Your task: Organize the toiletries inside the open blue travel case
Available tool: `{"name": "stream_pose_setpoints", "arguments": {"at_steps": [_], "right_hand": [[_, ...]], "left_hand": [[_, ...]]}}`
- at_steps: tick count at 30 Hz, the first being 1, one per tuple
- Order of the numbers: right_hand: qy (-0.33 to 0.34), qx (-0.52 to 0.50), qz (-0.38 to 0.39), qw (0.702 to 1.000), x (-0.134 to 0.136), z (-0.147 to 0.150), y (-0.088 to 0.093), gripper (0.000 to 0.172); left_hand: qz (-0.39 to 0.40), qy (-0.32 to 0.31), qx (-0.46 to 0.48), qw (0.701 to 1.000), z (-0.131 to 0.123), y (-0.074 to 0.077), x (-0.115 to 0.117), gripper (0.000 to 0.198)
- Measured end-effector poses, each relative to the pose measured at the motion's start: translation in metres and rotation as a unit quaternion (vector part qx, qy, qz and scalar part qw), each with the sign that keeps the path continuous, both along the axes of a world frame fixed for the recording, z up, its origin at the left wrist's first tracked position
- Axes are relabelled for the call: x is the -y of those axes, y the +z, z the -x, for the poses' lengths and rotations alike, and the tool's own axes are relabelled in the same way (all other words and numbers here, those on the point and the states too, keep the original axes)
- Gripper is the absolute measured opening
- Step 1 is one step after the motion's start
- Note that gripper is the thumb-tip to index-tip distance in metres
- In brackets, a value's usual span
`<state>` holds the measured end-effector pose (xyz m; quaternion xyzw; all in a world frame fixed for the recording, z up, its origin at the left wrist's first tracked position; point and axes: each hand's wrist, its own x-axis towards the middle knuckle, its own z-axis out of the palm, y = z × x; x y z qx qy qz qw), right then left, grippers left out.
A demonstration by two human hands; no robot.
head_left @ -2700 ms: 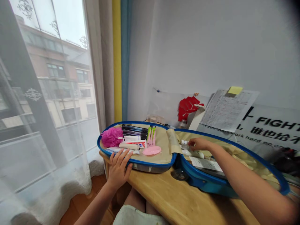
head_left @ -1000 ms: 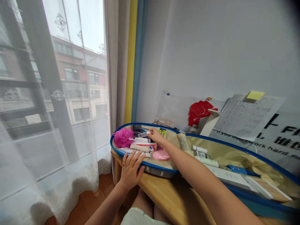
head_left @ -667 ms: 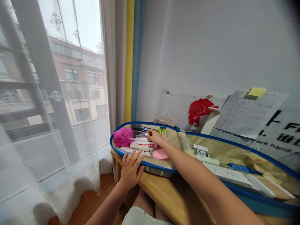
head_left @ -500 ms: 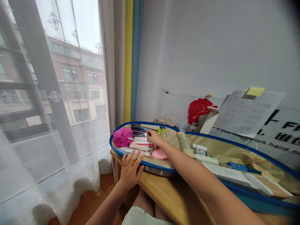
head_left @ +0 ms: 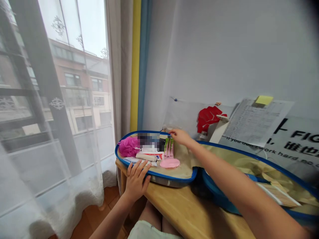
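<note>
An open case (head_left: 184,179) with blue edging and a beige lining lies on the wooden table. My left hand (head_left: 136,179) rests on its near left rim with the fingers spread, holding nothing. At the far rim, my right hand (head_left: 180,136) has its fingers drawn together; what is in them, if anything, is hidden. Just below that hand lie slim green and pink packets (head_left: 168,148). A pink oval item (head_left: 169,163), a red and white toothpaste tube (head_left: 156,155), a whitish tube (head_left: 143,157) and a magenta bath puff (head_left: 129,147) share this half. Part of the contents is blurred.
The case's other half (head_left: 239,159) extends right, partly behind my right arm, holding a blue item (head_left: 255,178) and a flat striped pack (head_left: 280,195). Clipped papers (head_left: 259,122) and a red cutout (head_left: 210,118) stand against the wall. A sheer curtain (head_left: 57,132) hangs left.
My right hand has moved right and back, from the items in the middle to the far rim, uncovering the green and pink packets and pink oval item. My left hand stays on the rim.
</note>
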<state>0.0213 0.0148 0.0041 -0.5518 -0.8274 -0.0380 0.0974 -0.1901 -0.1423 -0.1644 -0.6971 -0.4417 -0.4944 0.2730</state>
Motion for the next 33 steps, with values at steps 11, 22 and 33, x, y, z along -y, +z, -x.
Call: {"name": "stream_pose_setpoints", "arguments": {"at_steps": [11,22,33], "right_hand": [[-0.147,0.053,0.1,0.983,0.016,-0.18,-0.039,0.028],[-0.142,0.064,0.156,0.976,0.001,-0.199,-0.067,0.029],[-0.213,0.021,0.069,0.974,0.019,-0.185,-0.029,0.029]], "left_hand": [[0.027,0.022,-0.043,0.998,0.006,-0.008,-0.002,0.045],[0.023,0.026,-0.049,0.998,0.008,-0.01,-0.003,0.049],[0.016,0.008,-0.029,0.999,0.004,-0.005,-0.001,0.042]]}}
